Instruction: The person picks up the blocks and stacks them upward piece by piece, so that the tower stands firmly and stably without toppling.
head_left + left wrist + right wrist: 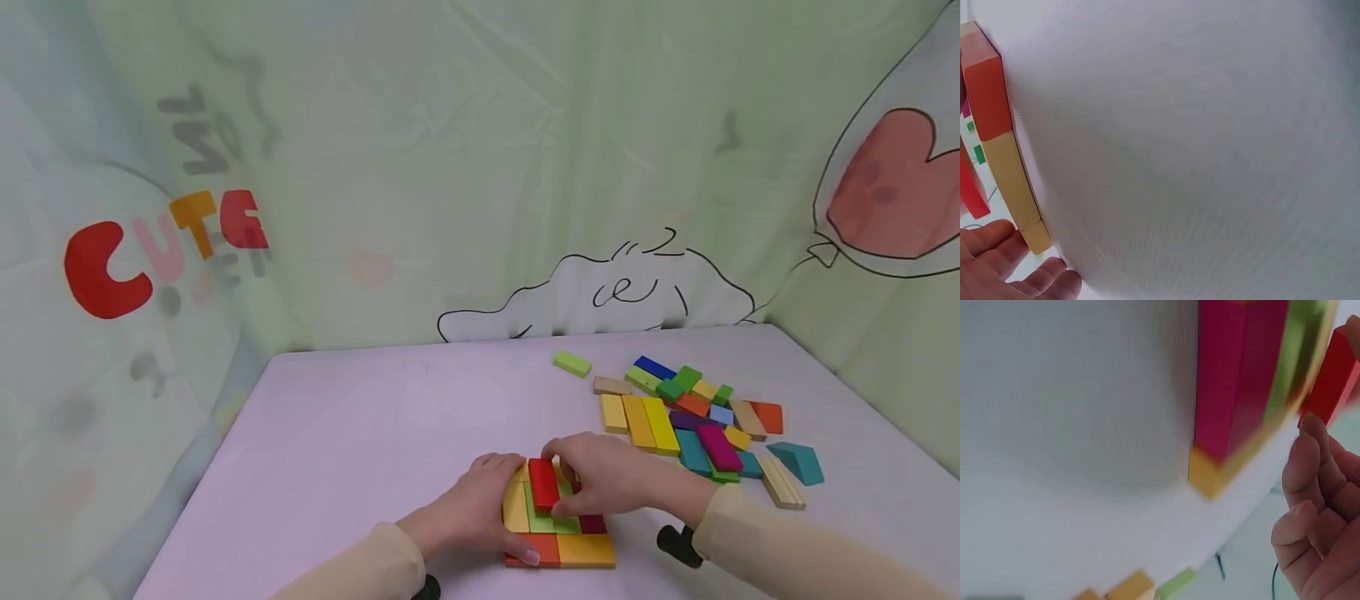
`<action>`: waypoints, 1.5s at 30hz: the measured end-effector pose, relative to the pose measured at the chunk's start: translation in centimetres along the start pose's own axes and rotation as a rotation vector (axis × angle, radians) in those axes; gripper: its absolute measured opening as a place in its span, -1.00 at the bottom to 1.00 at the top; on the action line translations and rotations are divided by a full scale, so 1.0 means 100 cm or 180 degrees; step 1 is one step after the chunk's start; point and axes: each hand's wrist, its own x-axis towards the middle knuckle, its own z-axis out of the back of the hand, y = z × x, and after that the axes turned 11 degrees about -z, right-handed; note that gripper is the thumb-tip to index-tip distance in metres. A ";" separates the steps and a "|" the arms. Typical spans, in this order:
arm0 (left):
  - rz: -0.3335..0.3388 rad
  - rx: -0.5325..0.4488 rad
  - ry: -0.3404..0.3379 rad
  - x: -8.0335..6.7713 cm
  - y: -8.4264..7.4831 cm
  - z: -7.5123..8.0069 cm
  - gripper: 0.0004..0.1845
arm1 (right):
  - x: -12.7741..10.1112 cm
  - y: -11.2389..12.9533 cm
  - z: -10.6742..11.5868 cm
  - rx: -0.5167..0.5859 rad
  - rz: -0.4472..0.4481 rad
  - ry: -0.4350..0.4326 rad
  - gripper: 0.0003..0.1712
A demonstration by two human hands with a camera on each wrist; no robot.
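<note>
1. right hand (607, 477) pinches a red block (543, 484) by its far end, thumb and fingers curled on it; the block lies on top of the flat block panel (587, 550), over the green pieces. the right wrist view shows fingertips (1314, 428) touching the red block's end.
2. left hand (480, 510) lies against the panel's left edge, fingers fairly straight, thumb down by the orange corner piece (542, 546). it presses and steadies, gripping nothing. the left wrist view shows relaxed fingers (997, 250) just beside the panel edge.
3. risk: the red block sits raised above its neighbours, not in a slot. if it is pushed down at an angle it could wedge and lever the green pieces up.
4. risk: the panel is loose blocks butted together on a smooth table (360, 433). a sideways shove from the right hand could slide the rows apart; only the left hand braces them, and only on one side.
5. risk: the right sleeve (750, 525) hangs near the panel's right edge, where the yellow and maroon pieces sit unbraced. a drag of the cuff could shift them.
6. risk: the spare pile (697, 417) lies near, to the right, some pieces stacked. a wide reach could scatter it, and the teal wedge (797, 461) at the pile's outer side would be the first to go.
7. cannot tell whether a gap under the red block fits it; the hands hide it.
</note>
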 end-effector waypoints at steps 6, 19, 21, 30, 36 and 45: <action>-0.0064 -0.0083 -0.0050 0.000 0.002 -0.001 0.07 | -0.002 0.010 -0.014 -0.0187 0.0175 -0.0043 -0.28; -0.0069 -0.0184 -0.0056 0.003 0.004 -0.001 0.07 | 0.002 0.011 -0.019 -0.0153 0.0162 -0.0080 -0.25; -0.0072 -0.0195 -0.0054 0.003 0.004 -0.001 0.07 | 0.002 0.011 -0.020 -0.0164 0.0174 -0.0080 -0.25; -0.0041 -0.0209 -0.0043 0.003 0.005 -0.001 0.08 | 0.005 0.012 -0.019 -0.0162 0.0137 -0.0051 -0.25; 0.0025 -0.0240 -0.0014 0.002 0.004 0.000 0.10 | 0.002 0.008 -0.010 -0.0029 0.0098 0.0010 -0.20; 0.0068 -0.0186 -0.0067 0.001 0.000 -0.001 0.14 | 0.045 -0.039 0.043 0.0011 -0.0080 -0.0545 -0.33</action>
